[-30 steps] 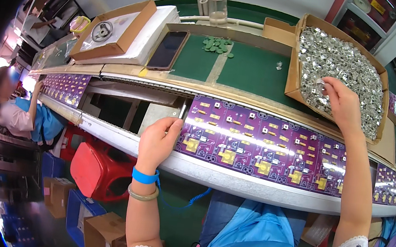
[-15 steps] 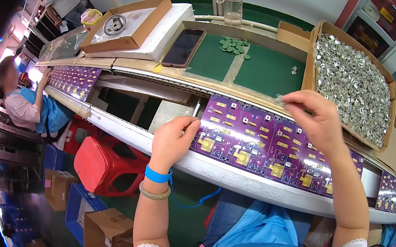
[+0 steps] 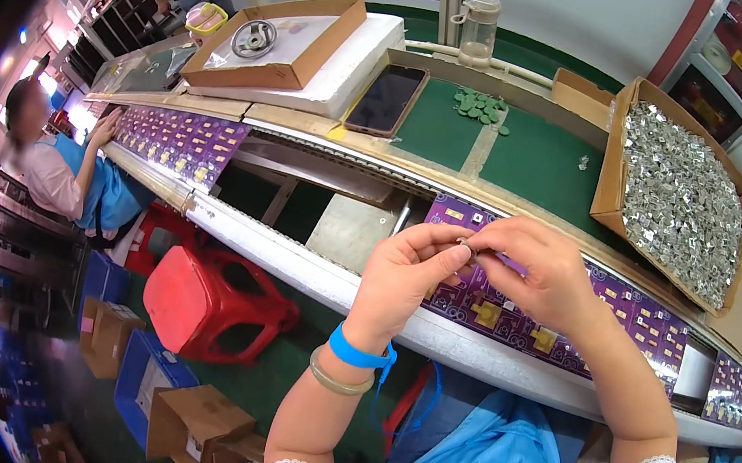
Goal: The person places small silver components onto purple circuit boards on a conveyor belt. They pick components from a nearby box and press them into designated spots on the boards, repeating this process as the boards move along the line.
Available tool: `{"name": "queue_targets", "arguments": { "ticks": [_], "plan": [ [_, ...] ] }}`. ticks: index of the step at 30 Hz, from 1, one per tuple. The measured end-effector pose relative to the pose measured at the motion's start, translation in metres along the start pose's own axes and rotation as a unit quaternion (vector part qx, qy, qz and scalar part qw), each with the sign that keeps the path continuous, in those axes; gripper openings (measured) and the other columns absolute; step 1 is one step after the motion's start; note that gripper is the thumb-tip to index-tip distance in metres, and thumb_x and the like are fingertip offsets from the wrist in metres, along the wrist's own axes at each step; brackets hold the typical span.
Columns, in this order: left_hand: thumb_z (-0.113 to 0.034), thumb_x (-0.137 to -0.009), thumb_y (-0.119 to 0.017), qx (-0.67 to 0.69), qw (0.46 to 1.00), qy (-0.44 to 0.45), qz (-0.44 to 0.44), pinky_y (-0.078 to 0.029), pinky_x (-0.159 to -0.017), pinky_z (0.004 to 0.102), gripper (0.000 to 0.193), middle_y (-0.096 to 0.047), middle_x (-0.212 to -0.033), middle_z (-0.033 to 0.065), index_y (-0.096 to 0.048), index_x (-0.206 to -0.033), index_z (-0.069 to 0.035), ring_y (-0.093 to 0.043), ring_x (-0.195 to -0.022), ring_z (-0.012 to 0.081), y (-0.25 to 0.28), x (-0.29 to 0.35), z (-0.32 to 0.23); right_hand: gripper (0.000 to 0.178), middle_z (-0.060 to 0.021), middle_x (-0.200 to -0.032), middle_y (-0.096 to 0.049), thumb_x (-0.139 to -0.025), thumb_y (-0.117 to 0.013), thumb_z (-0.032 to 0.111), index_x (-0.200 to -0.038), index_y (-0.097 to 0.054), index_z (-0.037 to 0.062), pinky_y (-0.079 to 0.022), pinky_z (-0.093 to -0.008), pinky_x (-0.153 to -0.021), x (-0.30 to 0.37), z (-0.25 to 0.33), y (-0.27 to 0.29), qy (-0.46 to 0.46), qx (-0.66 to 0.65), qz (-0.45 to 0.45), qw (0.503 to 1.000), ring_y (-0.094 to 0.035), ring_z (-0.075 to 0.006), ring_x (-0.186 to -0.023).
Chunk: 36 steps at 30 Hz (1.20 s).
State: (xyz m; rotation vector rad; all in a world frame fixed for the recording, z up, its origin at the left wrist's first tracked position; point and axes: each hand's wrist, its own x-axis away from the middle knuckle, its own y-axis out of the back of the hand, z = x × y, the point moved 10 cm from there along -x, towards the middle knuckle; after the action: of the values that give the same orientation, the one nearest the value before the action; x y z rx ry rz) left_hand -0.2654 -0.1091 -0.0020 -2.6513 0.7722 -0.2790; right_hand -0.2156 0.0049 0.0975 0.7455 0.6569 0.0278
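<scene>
Over a purple circuit board panel (image 3: 563, 336), the fingertips of both hands meet. My left hand (image 3: 404, 269), with a blue strap and a bangle at its wrist, is closed in a pinch. From the other side my right hand (image 3: 540, 268) pinches too. Between the fingertips shows a small silvery metal part (image 3: 463, 241), mostly covered by the fingers. Gold-coloured pads and small mounted components dot the panel, which rests on the conveyor rails (image 3: 325, 293). My hands and forearms hide much of its middle.
Beyond the line at right stands a cardboard box (image 3: 607, 202) full of silvery metal parts (image 3: 679, 206). Green discs (image 3: 478, 105), a phone (image 3: 388, 100) and a bottle (image 3: 478, 35) are behind the rail. Another panel (image 3: 181, 146) lies near a co-worker (image 3: 60, 172); a red stool (image 3: 212, 300) stands below.
My right hand has come left and down from the far rail with the metal part, meeting my left hand. My left hand has left the panel's left edge. The view has shifted.
</scene>
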Motion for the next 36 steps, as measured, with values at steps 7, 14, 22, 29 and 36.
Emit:
{"name": "queue_targets", "arguments": {
  "ticks": [7,14,22,29,36],
  "plan": [
    [-0.009,-0.098,-0.067,0.037,0.999,0.018,0.036,-0.057,-0.077,0.0249,0.025,-0.073,-0.100,0.0078,-0.068,-0.120,0.003,-0.068,-0.086,0.0124,-0.008,0.004,0.007,0.021,-0.0118,-0.098,-0.072,-0.081,-0.072,0.004,-0.102,-0.072,0.0012,-0.059,-0.0322,-0.075,0.012,-0.009,0.004,-0.085,-0.056,-0.004,0.995,-0.072,-0.0229,-0.082],
    [-0.008,-0.097,-0.067,0.010,0.996,-0.084,0.026,-0.057,-0.081,0.0266,0.026,-0.073,-0.105,0.0088,-0.067,-0.121,0.003,-0.068,-0.090,0.0129,-0.021,0.012,-0.015,0.024,-0.0108,-0.099,-0.071,-0.088,-0.072,0.007,-0.111,-0.073,0.0020,-0.056,-0.0292,-0.080,0.023,-0.021,0.003,-0.236,-0.237,-0.034,0.942,-0.070,-0.0177,-0.089],
    [-0.014,-0.098,-0.068,0.093,0.993,-0.013,0.068,-0.059,-0.079,0.0299,0.022,-0.074,-0.103,0.0105,-0.069,-0.112,0.003,-0.071,-0.091,0.0167,-0.038,0.016,-0.004,0.023,-0.0125,-0.090,-0.069,-0.080,-0.077,0.009,-0.101,-0.070,0.0017,-0.056,-0.0367,-0.067,0.023,0.047,0.029,0.089,0.120,-0.052,0.987,-0.068,-0.0300,-0.078],
    [-0.008,-0.097,-0.067,0.005,0.995,0.030,0.096,-0.059,-0.076,0.0306,0.018,-0.073,-0.097,0.0118,-0.069,-0.111,0.004,-0.071,-0.084,0.0179,-0.035,0.026,-0.003,0.016,-0.0085,-0.090,-0.072,-0.087,-0.076,0.011,-0.099,-0.073,0.0019,-0.055,-0.0315,-0.074,0.044,-0.008,0.043,-0.230,-0.129,-0.044,0.964,-0.069,-0.0197,-0.083],
    [0.000,-0.092,-0.068,-0.107,0.991,-0.085,-0.011,-0.058,-0.074,0.0279,0.023,-0.074,-0.101,0.0137,-0.068,-0.114,0.004,-0.071,-0.080,0.0159,0.007,0.018,-0.039,0.018,-0.0065,-0.097,-0.070,-0.090,-0.072,0.007,-0.107,-0.074,0.0037,-0.052,-0.0272,-0.079,0.060,-0.037,0.143,-0.191,0.082,-0.262,0.943,-0.065,-0.0142,-0.086]
  ]
}}
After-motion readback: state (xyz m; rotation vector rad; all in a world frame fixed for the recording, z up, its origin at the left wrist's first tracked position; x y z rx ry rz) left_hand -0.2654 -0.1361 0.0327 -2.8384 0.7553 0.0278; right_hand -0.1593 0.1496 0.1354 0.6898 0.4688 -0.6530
